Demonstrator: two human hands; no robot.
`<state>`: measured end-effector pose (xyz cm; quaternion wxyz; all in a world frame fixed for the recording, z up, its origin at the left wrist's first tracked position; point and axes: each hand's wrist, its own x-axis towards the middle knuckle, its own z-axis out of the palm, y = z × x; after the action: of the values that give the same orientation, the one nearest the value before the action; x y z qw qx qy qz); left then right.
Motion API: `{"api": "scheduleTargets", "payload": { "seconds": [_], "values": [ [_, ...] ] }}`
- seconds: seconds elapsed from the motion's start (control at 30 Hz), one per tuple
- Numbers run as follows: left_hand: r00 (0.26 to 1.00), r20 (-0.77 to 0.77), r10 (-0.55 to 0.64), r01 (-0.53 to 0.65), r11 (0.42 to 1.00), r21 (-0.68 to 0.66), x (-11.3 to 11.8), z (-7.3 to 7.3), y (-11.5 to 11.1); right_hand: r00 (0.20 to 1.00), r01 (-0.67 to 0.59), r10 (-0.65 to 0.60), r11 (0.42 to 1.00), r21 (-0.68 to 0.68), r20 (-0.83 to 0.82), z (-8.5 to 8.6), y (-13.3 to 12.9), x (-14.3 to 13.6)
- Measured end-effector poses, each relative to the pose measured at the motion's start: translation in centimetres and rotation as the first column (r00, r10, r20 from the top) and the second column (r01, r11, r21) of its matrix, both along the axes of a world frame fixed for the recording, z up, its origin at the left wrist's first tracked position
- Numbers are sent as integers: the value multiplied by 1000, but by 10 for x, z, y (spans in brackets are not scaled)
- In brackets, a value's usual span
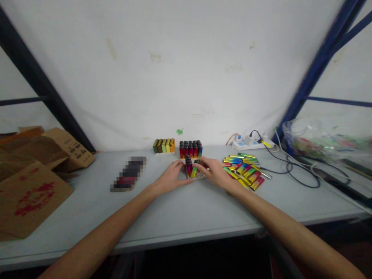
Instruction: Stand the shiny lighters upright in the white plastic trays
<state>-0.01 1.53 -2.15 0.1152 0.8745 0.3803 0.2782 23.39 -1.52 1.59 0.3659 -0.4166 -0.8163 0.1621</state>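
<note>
My left hand (171, 177) curls around the left side of a small clear tray (200, 177), its thumb stretched along the front. Dark-topped red and purple lighters (188, 166) stand in a row at the tray's left end. Between the fingertips of my right hand (214, 171) is a yellow-green lighter (194, 170), tilted slightly over the tray beside that row. Part of the tray is hidden behind my right fingers. Right of this hand lies a loose pile of shiny multicoloured lighters (245, 170).
Behind the hands stand a block of dark-topped lighters (190, 149) and a tray of yellow and green lighters (164, 146). A blurred dark object (128, 174) lies left. Cardboard boxes (35, 193) fill the left side. A power strip (252, 144), cables and a plastic bag (322, 135) are right.
</note>
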Motion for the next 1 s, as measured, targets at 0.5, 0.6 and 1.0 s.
{"api": "scheduleTargets", "payload": {
  "seconds": [0.5, 0.6, 1.0],
  "values": [
    [1000, -1, 11, -11, 1000, -1, 0, 0, 1, 916, -73, -9, 979, 190, 400, 8, 5, -4],
    [1000, -2, 20, -20, 1000, -6, -1, 2, 1, 923, -39, -21, 988, 147, 384, 19, 15, 26],
    [999, -19, 26, -27, 999, -28, -8, 9, 1, 830, 104, -63, 994, -44, 554, 10, 48, 106]
  ]
}}
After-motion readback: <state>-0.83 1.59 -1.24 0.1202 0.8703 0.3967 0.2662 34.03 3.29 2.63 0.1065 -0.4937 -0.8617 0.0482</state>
